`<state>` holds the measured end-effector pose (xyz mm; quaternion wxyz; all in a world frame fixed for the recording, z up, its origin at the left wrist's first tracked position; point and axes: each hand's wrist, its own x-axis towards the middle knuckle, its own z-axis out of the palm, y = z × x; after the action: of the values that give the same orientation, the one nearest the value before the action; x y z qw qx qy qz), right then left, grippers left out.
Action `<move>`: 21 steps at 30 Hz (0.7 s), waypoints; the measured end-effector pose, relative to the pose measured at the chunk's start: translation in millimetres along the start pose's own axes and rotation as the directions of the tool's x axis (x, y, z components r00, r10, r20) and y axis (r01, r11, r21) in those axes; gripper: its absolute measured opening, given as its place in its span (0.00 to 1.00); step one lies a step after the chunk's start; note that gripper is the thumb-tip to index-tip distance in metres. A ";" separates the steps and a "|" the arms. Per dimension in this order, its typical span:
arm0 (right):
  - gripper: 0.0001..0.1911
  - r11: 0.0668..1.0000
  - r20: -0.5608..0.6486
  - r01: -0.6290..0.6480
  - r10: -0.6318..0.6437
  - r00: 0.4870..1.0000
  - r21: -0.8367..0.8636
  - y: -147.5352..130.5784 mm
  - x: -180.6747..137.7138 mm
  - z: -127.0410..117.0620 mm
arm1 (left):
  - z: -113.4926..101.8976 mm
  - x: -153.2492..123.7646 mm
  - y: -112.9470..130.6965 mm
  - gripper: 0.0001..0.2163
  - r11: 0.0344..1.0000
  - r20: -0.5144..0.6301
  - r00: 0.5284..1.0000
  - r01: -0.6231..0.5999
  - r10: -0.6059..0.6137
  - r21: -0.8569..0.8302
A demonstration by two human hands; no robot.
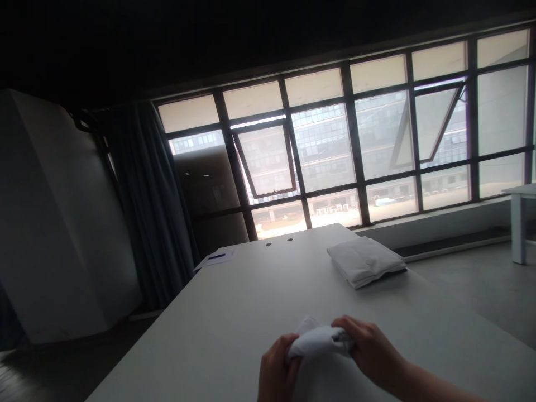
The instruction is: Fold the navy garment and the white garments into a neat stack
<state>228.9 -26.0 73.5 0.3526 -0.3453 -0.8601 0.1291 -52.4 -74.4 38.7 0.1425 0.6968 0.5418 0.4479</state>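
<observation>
Low in the head view, both my hands hold a bunched white cloth (pixel 317 341) just above the white table (pixel 234 318). My left hand (pixel 276 373) grips its left end with curled fingers. My right hand (pixel 371 350) closes over its right end, thumb on top. Farther back on the table lies a folded stack of white cloth (pixel 365 260), well apart from both hands.
A sheet of paper with a blue pen (pixel 216 257) lies at the table's far left corner. Dark curtains (pixel 154 212) hang at left beside a big window (pixel 343 145). Another white table's leg (pixel 519 229) stands at far right on grey floor.
</observation>
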 end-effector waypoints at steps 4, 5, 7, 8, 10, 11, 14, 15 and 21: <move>0.11 0.977 -0.035 -0.045 0.054 0.998 0.208 -1.0 58.4 -41.6 | -5.7 6.6 -8.2 0.21 0.990 -0.156 0.978 0.132 -0.139 -0.057; 0.09 0.966 -0.044 -0.046 0.059 0.997 0.255 0.4 75.0 -54.1 | -5.4 8.1 -12.8 0.24 0.982 -0.194 0.965 0.160 -0.176 -0.097; 0.13 0.939 -0.100 -0.071 0.111 0.989 0.336 8.7 107.0 -77.9 | -3.1 10.8 -24.3 0.30 0.965 -0.227 0.944 0.203 -0.237 -0.163; 0.15 0.922 -0.119 -0.095 0.149 0.982 0.375 16.4 121.6 -89.0 | -1.3 11.8 -30.8 0.32 0.958 -0.225 0.939 0.223 -0.261 -0.183; 0.20 0.864 -0.119 -0.165 0.249 0.961 0.475 39.1 146.3 -110.6 | 2.8 13.5 -43.8 0.34 0.944 -0.189 0.934 0.264 -0.302 -0.198; 0.22 0.821 -0.102 -0.214 0.312 0.945 0.529 53.8 155.8 -121.3 | 4.9 14.1 -50.0 0.34 0.939 -0.172 0.933 0.282 -0.316 -0.195; 0.24 0.740 -0.156 -0.356 0.524 0.837 0.571 105.1 169.3 -153.2 | 9.6 15.5 -64.4 0.32 0.949 -0.104 0.948 0.289 -0.302 -0.128; 0.23 0.747 -0.231 -0.417 0.591 0.773 0.518 122.1 168.4 -162.2 | 10.6 16.1 -67.2 0.32 0.957 -0.066 0.956 0.279 -0.285 -0.084; 0.17 0.760 -0.528 -0.594 0.629 0.570 0.264 179.9 128.0 -137.7 | 15.5 21.0 -58.0 0.33 0.896 0.264 0.915 0.184 -0.306 0.404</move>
<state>349.6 189.7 154.9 0.5434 -0.6327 -0.5298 0.1537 -76.5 -29.9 0.3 0.1505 0.6995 0.6704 0.1964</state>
